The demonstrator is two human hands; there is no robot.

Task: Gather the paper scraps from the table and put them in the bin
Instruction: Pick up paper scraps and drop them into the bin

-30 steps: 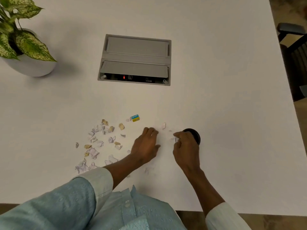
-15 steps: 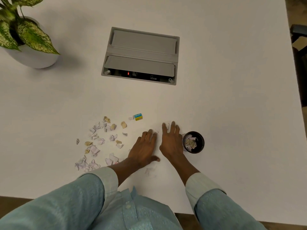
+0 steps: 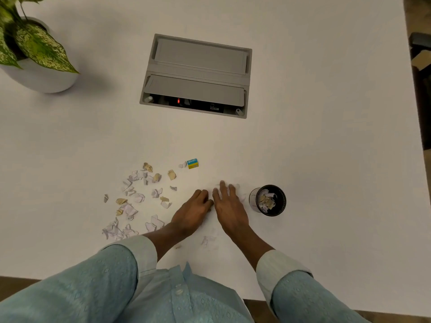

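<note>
- Head view: both hands lie palm-down, side by side on the table (image 3: 326, 159). The right hand (image 3: 229, 206) spreads its fingers over a few stray white bits (image 3: 237, 186). The left hand (image 3: 193, 210) has loosely bent fingers and grips nothing visible.
- Most paper scraps (image 3: 140, 197) lie to the left; the part-filled bin (image 3: 253, 199) stands just right of the hands.
- The person does best to rake the bits together, pinch firmly and release low over the bin.
</note>
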